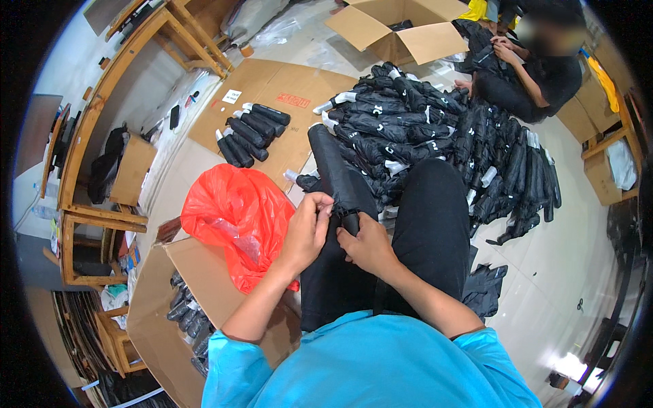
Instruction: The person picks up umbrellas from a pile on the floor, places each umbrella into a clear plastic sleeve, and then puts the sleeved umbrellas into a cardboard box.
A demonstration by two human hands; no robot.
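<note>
A folded black umbrella lies along my lap, pointing away from me. My left hand pinches its near end from the left, fingers closed on the fabric. My right hand grips the same end from the right, close to the handle. The two hands nearly touch each other. Beyond my knees a big heap of folded black umbrellas covers the floor.
A red plastic bag lies at my left, over an open cardboard box holding sleeved umbrellas. Several sleeved umbrellas rest on flat cardboard. Another person sits at the far right beside an open carton. Wooden furniture stands left.
</note>
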